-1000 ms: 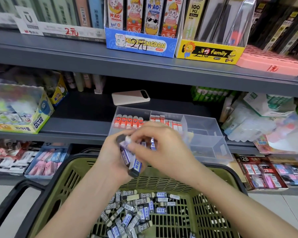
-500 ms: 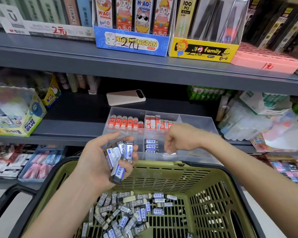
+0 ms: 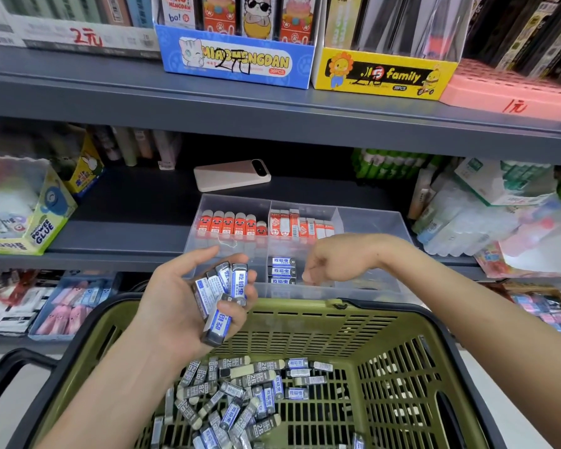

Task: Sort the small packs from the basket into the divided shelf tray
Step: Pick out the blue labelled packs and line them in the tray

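Centre frame, our left hand (image 3: 182, 306) cups several small packs (image 3: 237, 280), which look light, stiff and probably slick, best pinched across their long sides. Our right hand (image 3: 337, 257) curls over the divided tray (image 3: 370, 222), its hold hidden.

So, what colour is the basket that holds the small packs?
The basket is olive green with a black rim, best seen in the head view.

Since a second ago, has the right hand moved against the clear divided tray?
Yes. The right hand left the left hand and went rightward along the clear divided tray, beside its stacked blue-white packs.
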A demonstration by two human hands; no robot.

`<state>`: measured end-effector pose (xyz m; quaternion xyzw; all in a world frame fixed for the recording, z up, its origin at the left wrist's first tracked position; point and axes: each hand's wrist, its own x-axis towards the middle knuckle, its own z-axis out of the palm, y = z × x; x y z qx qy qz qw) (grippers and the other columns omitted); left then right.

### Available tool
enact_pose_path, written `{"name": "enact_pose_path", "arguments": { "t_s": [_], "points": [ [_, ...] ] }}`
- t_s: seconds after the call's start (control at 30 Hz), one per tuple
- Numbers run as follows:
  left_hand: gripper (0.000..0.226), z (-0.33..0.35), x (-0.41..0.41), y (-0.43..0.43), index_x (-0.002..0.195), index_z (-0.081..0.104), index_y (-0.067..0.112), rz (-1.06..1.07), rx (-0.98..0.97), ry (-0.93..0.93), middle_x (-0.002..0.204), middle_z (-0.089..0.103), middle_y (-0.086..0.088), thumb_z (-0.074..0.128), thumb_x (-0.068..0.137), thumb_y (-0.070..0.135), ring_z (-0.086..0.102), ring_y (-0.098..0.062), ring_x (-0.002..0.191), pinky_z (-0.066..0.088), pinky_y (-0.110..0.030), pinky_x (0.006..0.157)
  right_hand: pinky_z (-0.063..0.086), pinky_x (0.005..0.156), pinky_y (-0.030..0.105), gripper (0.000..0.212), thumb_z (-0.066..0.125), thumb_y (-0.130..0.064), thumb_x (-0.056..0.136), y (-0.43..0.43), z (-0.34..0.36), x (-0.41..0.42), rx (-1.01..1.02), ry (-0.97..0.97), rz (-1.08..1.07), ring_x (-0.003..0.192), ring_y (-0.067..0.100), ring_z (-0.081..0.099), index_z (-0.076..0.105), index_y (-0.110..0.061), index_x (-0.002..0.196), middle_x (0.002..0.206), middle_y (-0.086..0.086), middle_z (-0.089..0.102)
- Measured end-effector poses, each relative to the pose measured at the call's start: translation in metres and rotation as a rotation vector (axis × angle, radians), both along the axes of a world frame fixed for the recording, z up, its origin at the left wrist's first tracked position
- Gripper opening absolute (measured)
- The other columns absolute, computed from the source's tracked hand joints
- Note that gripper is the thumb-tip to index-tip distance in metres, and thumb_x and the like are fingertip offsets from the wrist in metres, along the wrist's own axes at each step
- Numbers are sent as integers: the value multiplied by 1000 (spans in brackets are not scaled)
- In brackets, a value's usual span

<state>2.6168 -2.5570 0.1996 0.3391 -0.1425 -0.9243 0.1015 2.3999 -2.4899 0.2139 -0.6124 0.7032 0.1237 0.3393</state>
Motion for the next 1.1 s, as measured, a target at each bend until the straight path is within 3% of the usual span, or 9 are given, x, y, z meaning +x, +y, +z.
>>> {"name": "enact_pose_path", "arguments": {
  "t_s": [0.1, 0.27, 0.37, 0.47, 0.6, 0.77, 0.83, 1.0, 1.1],
  "points": [
    [31, -1, 0, 0, 80, 73, 0, 2, 0, -7, 82, 63, -17, 67, 62, 25, 57, -23, 61, 39, -21, 33, 32, 57, 24, 43, 37, -39, 100, 1, -3, 3, -7, 48, 35, 56, 8, 37, 40, -24, 60, 60, -9, 39],
    [30, 1, 0, 2, 79, 73, 0, 14, 13, -17, 81, 63, -16, 63, 68, 26, 56, -22, 60, 39, -21, 32, 31, 59, 29, 44, 31, -40, 101, 9, -6, 6, -97, 30, -4, 57, 11, 37, 40, -21, 62, 61, -4, 38],
    [31, 3, -2, 3, 80, 73, -1, 29, 31, -15, 82, 62, -16, 62, 70, 26, 56, -23, 60, 40, -21, 33, 41, 73, 30, 41, 30, -38, 101, 17, -10, 8, -205, 12, -90, 75, 13, 53, 62, -18, 85, 77, -5, 58],
    [31, 3, -5, 5, 79, 73, -2, 57, 50, -14, 82, 62, -17, 62, 69, 25, 57, -23, 60, 40, -20, 33, 45, 87, 32, 42, 31, -34, 101, 27, -10, 10, -447, -15, -222, 96, 17, 60, 66, -11, 105, 99, -1, 69],
    [27, 8, -15, 11, 74, 71, -3, 146, 55, -3, 77, 62, -15, 63, 65, 21, 57, -22, 57, 41, -19, 35, 49, 79, 30, 35, 40, -39, 96, 45, 3, 35, -836, -288, -435, 82, 9, 63, 69, -20, 88, 80, -6, 70],
    [14, 10, -34, 23, 71, 64, 7, 348, -68, -25, 68, 61, -9, 60, 66, 19, 54, -19, 52, 48, -26, 58, 41, 55, 11, 33, 65, -58, 65, 55, 4, 95, -843, -563, -567, 56, 0, 55, 61, -28, 78, 67, -9, 65],
    [11, 11, -37, 27, 68, 63, 10, 405, -102, -23, 66, 60, -7, 58, 72, 19, 53, -20, 57, 47, -33, 69, 43, 54, 13, 31, 74, -48, 63, 53, 1, 107, -870, -550, -641, 53, 1, 54, 56, -29, 79, 64, -12, 62],
    [6, 13, -39, 35, 62, 65, 10, 533, -150, 85, 63, 58, -8, 62, 61, 15, 53, -20, 57, 49, -30, 62, 52, 64, 40, 29, 77, -11, 73, 48, 3, 107, -832, -701, -836, 60, 13, 54, 57, -27, 87, 70, 2, 63],
    [15, 11, -35, 27, 73, 65, 7, 569, -161, 57, 69, 64, -10, 64, 59, 11, 60, -24, 64, 56, -30, 64, 49, 57, 23, 26, 74, -3, 75, 51, 14, 85, -767, -842, -833, 61, 10, 55, 66, -19, 93, 72, -1, 62]
  ]
}}
